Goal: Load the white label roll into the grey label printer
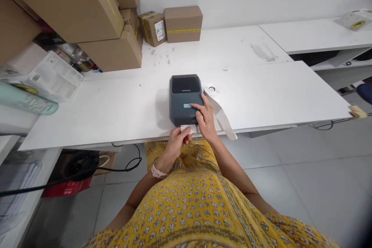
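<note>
One left hand (176,140) at the surface's (116,112) near edge, fingers pinched shut on one white paper label (187,128). One right hand (205,119), half-open and holding nothing, forefinger pressing one dark grey box-shaped label printer (185,93). Two small brown cardboard boxes (183,23) at the far edge.

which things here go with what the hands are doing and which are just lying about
In use: printer, under the right hand; label at its front, pinched by the left hand.
Lying about: cardboard boxes, green bottle, roll on the far table.
</note>
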The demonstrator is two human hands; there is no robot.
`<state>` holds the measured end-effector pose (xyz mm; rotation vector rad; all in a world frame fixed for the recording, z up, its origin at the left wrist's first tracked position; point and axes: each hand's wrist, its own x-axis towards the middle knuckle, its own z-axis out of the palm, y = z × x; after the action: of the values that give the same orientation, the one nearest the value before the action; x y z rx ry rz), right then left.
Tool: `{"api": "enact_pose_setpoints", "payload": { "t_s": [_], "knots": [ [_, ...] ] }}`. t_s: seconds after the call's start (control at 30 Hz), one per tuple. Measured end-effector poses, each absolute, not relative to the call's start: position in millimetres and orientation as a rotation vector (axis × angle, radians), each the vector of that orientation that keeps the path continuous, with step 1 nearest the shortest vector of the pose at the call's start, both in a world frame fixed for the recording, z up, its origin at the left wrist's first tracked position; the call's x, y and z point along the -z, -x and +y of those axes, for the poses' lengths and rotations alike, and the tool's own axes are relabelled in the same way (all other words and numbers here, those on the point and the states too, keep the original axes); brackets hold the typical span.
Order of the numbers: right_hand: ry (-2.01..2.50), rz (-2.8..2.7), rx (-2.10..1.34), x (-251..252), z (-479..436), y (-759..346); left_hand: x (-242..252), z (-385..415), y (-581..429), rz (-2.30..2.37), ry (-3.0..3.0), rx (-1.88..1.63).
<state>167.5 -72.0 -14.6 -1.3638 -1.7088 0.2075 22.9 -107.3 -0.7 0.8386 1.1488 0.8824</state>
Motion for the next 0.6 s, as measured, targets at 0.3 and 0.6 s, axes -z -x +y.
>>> {"api": "enact_pose_setpoints", "payload": {
  "t_s": [0.3, 0.6],
  "knots": [
    [1.439, -1.912, -0.125, -20, -74, -165, 13, -119, 12, 1.354, -1.022, -1.208],
    [1.304, -1.738, -0.482, -12, -76, -172, 0, -78, 11, 1.344, -1.246, -1.387]
  ]
}}
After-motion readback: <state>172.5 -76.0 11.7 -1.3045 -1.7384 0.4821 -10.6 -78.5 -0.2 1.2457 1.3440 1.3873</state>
